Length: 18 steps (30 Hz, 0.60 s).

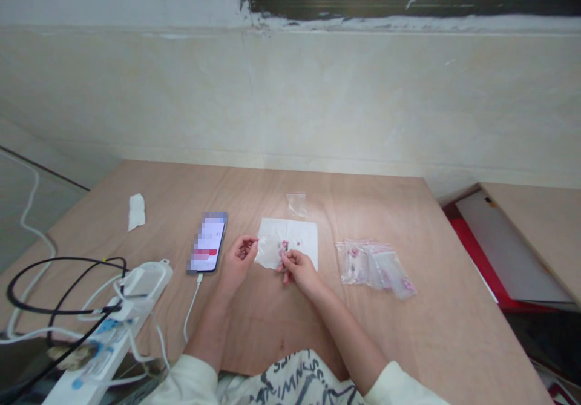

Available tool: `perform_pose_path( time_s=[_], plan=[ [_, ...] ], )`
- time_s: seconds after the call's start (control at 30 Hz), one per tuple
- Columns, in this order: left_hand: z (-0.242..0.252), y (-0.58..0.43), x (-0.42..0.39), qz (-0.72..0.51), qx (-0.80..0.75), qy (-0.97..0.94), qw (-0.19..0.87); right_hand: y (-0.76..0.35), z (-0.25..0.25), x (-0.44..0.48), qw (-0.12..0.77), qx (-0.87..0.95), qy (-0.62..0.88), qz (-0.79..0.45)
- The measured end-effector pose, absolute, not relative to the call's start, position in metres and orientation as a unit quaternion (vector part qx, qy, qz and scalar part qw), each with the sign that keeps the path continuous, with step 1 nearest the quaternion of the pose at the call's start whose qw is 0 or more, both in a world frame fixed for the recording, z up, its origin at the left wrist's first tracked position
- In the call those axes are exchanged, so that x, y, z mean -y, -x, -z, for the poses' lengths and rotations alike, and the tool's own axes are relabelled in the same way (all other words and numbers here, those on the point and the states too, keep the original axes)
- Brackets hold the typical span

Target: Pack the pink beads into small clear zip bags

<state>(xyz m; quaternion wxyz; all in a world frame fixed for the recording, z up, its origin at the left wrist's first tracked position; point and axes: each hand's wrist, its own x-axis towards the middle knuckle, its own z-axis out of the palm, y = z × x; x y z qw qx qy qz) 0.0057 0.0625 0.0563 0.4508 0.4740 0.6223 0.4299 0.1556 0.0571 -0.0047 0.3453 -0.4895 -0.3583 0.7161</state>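
A white sheet of paper (309, 229) lies on the table with several small pink and dark red pieces, like beads (284, 245), on it. My left hand (239, 258) is at the paper's left edge, thumb and forefinger pinched together; whatever they hold is too fine to make out. Over the front edge of the paper, my right hand (299, 272) has its fingertips closed beside the pink pieces. What those fingers grip is hidden. A small clear zip bag (296, 204) lies just behind the paper.
To the right are clear zip bags (374, 266) with pink pieces inside. A phone (209, 244) on a charging cable lies left of my left hand. Further left are a power strip (136, 296) with looped cables and a white scrap (137, 212). A wall stands behind the table (436, 344).
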Motion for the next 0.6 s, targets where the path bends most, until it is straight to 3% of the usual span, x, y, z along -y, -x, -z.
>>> perform_pose_path(
  time_s=[0.17, 0.3, 0.47, 0.6],
  plan=[
    [-0.055, -0.001, -0.053, -0.423, -0.619, -0.463, 0.472, -0.156, -0.006, -0.053, 0.388, 0.331, 0.495, -0.703],
    [-0.052, 0.014, -0.044, -0.329, -0.595, -0.473, 0.56, -0.168, -0.025, -0.051, 0.462, 0.378, 0.537, -0.596],
    [-0.062, 0.015, -0.046, -0.337, -0.621, -0.514, 0.486, -0.183, -0.057, -0.053, 0.443, 0.527, 0.547, -0.476],
    [-0.076, -0.003, -0.055, -0.319, -0.551, -0.581, 0.506, -0.185, -0.072, -0.054, 0.422, 0.596, 0.536, -0.424]
  ],
)
